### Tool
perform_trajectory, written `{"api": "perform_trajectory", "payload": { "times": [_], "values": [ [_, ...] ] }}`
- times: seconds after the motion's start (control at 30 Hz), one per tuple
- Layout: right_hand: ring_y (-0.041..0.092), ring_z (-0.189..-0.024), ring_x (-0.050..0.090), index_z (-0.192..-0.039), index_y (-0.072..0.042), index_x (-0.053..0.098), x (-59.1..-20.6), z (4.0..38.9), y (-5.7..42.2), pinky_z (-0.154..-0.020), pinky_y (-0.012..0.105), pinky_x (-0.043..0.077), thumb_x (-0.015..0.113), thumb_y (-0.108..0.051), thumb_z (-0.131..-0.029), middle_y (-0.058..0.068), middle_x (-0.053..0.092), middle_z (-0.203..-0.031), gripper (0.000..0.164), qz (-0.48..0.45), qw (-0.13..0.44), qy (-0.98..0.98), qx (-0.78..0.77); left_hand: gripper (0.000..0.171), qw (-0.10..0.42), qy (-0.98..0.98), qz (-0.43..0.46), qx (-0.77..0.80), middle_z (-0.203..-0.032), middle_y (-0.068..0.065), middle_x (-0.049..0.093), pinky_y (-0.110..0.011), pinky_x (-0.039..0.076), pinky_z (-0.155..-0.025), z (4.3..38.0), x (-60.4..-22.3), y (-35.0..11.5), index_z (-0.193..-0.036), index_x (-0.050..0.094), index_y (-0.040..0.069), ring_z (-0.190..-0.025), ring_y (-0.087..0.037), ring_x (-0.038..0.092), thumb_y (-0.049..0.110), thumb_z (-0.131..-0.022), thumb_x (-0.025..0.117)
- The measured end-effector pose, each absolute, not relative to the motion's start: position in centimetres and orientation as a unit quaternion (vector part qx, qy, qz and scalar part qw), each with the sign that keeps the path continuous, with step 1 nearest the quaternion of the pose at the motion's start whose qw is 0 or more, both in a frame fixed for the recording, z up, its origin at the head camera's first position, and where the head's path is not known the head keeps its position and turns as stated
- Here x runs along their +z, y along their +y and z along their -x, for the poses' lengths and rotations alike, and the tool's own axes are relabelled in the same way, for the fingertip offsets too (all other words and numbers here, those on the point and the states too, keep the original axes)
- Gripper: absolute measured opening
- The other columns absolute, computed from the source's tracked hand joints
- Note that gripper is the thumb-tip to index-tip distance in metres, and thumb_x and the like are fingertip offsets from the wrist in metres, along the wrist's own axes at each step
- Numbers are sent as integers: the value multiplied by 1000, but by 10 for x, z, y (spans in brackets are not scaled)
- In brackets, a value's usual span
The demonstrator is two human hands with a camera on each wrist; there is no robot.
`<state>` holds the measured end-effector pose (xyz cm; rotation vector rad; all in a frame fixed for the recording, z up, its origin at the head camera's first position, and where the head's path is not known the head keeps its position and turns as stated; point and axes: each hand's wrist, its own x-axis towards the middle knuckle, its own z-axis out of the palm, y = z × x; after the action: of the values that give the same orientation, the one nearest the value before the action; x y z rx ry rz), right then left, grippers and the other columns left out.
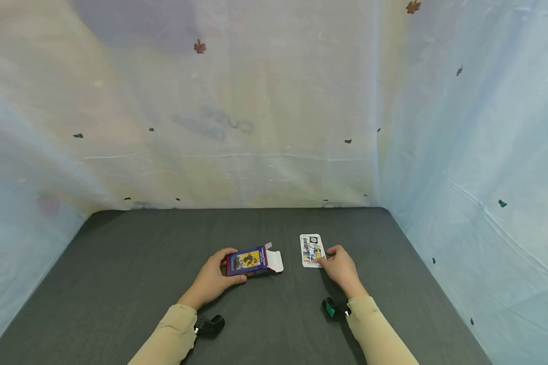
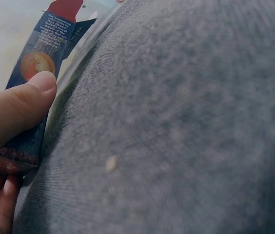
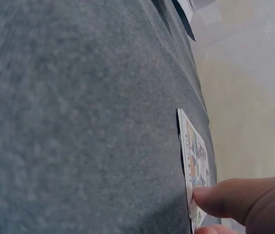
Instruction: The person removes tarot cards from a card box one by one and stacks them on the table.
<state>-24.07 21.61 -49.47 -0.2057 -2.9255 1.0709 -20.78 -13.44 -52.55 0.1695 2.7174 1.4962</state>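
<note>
A blue and red card box with a yellow picture lies on the dark table, its white end flap open toward the right. My left hand grips the box from its left end. In the left wrist view the thumb presses on the printed side of the box, with fingers curled below it. Right of the box lies a small stack of illustrated cards. My right hand pinches the stack's lower right corner, thumb on the top card in the right wrist view; its other fingers are mostly hidden.
The grey-black cloth of the table spreads under both hands. A pale hanging sheet with leaf marks stands along the back and the sides. Black straps sit at both wrists.
</note>
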Motion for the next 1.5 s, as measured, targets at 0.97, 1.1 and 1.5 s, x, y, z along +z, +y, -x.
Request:
{"api": "perform_trajectory", "payload": {
  "times": [0.97,1.1,1.5],
  "values": [
    [41,-103,38,-131,-3,31,-500,254,165,-88,58,28,80,-33,-76,22,43,-108,79,147,86,-921,351,82,19,862,-61,502,-132,-2,51,-40,47,-90,208,-529,-136,-137,49,23,-113,-21,54,46,-68,86],
    [40,-100,40,-131,-4,33,-500,257,164,-87,56,29,78,-26,-75,21,45,-105,75,140,96,-921,351,83,14,862,-62,503,-130,-3,51,-41,47,-89,208,-526,-136,-137,49,23,-113,-21,55,48,-67,86],
    [41,-98,41,-126,-4,37,-501,262,165,-87,57,30,81,-28,-74,19,47,-106,72,146,83,-921,351,80,17,866,-54,497,-132,-3,50,-41,47,-90,206,-525,-134,-137,49,23,-114,-21,54,42,-70,87]
  ]
}}
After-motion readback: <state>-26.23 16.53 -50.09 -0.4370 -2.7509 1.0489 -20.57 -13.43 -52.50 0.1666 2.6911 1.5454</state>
